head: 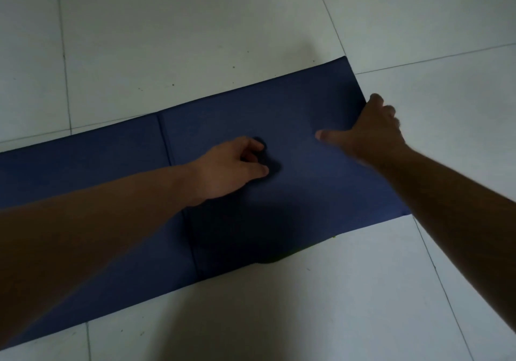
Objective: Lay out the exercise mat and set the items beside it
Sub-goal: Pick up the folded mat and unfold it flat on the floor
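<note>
The right hand is set at the short end edge of the exercise mat, its fingers curled over that edge and the thumb stretched flat across the top, so the edge is pinched between them. The left hand is held just inside it, on the middle of the end panel, with the fingers loosely curled toward the surface; whether something small and dark is pinched there or only a shadow is seen cannot be told.

Under and around both hands the dark blue mat is spread flat on the tiled floor. A fold crease is crossed just behind the left hand, beneath the forearm, and the mat runs on from there past the left of the view. A small yellow-green patch shows at the mat's near edge, below the left hand; it cannot be identified.

The laying-out is judged nearly done, with only the end being straightened. No other items are seen beside the mat, so that part appears left to do.
</note>
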